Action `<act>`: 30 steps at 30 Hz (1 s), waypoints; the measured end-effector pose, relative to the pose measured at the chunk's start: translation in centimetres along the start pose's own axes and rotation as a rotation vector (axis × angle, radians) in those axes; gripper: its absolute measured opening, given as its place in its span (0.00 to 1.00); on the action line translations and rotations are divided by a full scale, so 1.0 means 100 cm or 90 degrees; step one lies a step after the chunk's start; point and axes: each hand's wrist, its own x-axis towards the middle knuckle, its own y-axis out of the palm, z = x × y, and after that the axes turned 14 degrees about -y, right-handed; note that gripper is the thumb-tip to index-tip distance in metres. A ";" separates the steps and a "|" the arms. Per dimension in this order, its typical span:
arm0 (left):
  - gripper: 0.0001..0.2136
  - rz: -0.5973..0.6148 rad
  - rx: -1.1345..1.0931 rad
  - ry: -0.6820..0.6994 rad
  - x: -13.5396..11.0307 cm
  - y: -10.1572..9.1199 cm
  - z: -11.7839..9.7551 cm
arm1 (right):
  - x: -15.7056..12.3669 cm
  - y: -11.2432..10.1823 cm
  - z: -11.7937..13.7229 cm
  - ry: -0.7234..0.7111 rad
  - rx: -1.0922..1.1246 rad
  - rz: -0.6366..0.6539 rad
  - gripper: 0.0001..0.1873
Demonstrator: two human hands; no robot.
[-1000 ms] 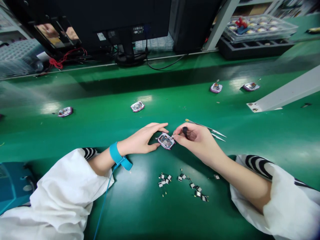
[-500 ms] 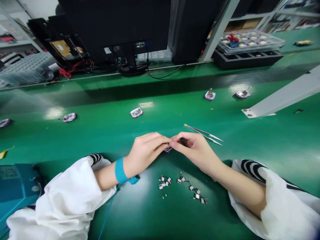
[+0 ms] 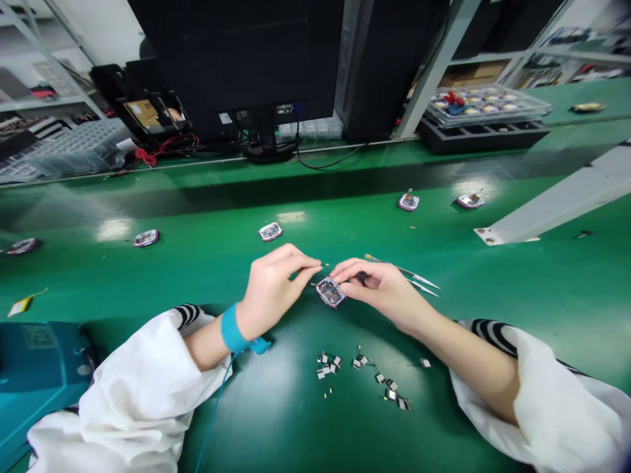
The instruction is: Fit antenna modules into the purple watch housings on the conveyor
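My left hand [image 3: 276, 282] is raised just left of a small purple-rimmed circuit module [image 3: 329, 292], pinching a thin gold-tipped wire [image 3: 321, 265] between thumb and forefinger. My right hand [image 3: 377, 286] has its fingertips on the module's right edge. Steel tweezers [image 3: 404, 272] lie tucked in that hand, their tips pointing right, and a small black piece [image 3: 363, 278] shows between its fingers. Below the hands lies a scattered group of small square components with thin leads [image 3: 365, 374].
Several similar modules [image 3: 270, 231] lie across the green workbench [image 3: 197, 420]. A white bar [image 3: 557, 211] crosses at right. Behind stand a black monitor [image 3: 246, 66] and a clear tray [image 3: 486, 105]. A blue wrist strap [image 3: 233, 330] with cord circles my left wrist.
My left hand has lifted up and left off the module, which now shows fully. It now pinches the thin wire. The view has tilted slightly upward.
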 end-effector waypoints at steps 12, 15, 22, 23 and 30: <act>0.06 0.132 -0.065 -0.132 -0.010 -0.011 0.001 | 0.034 -0.010 -0.017 -0.154 -0.362 0.370 0.30; 0.05 0.173 0.032 -0.077 -0.015 -0.004 0.005 | 0.023 0.003 -0.025 -0.120 -0.405 0.254 0.39; 0.05 0.215 0.116 0.028 -0.020 0.018 0.014 | 0.009 -0.001 -0.033 -0.086 -0.357 0.212 0.32; 0.06 0.206 0.131 0.055 -0.021 0.019 0.013 | 0.008 -0.003 -0.033 -0.097 -0.342 0.218 0.27; 0.07 0.227 0.228 0.145 -0.019 0.019 0.005 | 0.005 -0.001 -0.035 -0.115 -0.356 0.167 0.21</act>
